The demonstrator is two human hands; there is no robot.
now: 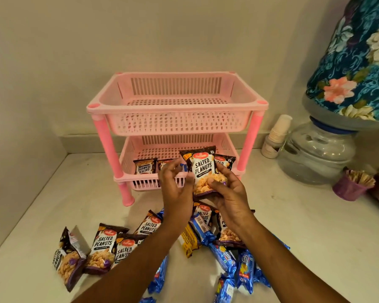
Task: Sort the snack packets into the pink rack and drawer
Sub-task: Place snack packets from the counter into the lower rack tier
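**Two tiers, peanuts going low**

Two tiers on the pink rack [177, 119]: top basket [140, 106] holds nothing I can see, lower basket [127, 171] already has a few peanut packets [144, 166] stood upright along its front wall, so I judge I'm filing peanuts down there and leaving the top for the rest. Rack sits against the wall, open side toward me, easy reach.

Unsorted pile [184, 243] lies near me on the counter [304, 237], peanut packs at left, blue biscuit packs [245, 267] at right.

My right hand [228, 193] holds one salted peanuts packet [204, 171] upright, just in front of the lower basket, fingers curled round its bottom edge, thumb on the face, label toward me, probably so it stands like the others. My left hand [175, 184] is beside it, fingers loosely bent and apart, gripping nothing I can see, likely ready to steady the row.
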